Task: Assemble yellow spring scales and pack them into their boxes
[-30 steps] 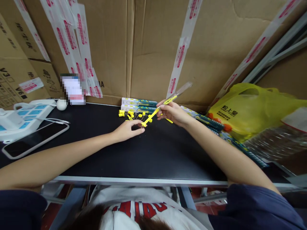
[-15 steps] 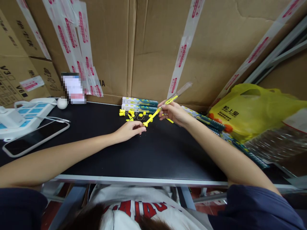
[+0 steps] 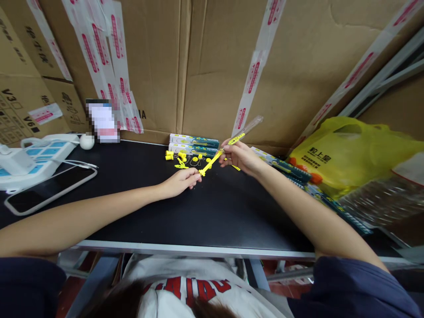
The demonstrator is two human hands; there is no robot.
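Note:
A thin yellow plastic stick [image 3: 212,162] slants between my two hands above the black table. My left hand [image 3: 182,181] pinches its lower end, where there is a small crosspiece. Further up, my right hand [image 3: 239,157] is closed round the stick, and a clear sleeve with a yellow part inside [image 3: 237,138] sticks out above the fingers. Just behind my left hand lie small yellow pieces [image 3: 181,156] and thin wire bits [image 3: 195,161]. Another yellow strip [image 3: 236,167] lies under my right hand.
Flat printed boxes [image 3: 194,149] lie against the cardboard wall, more [image 3: 281,165] along the right. A yellow bag [image 3: 324,154] stands at the right. On the left are a power strip [image 3: 49,154], a phone [image 3: 49,190], a white ball [image 3: 86,141] and an upright phone [image 3: 103,121].
The fingers of my left hand have closed more on the stick's lower end. My right hand has barely moved, and the view has shifted slightly.

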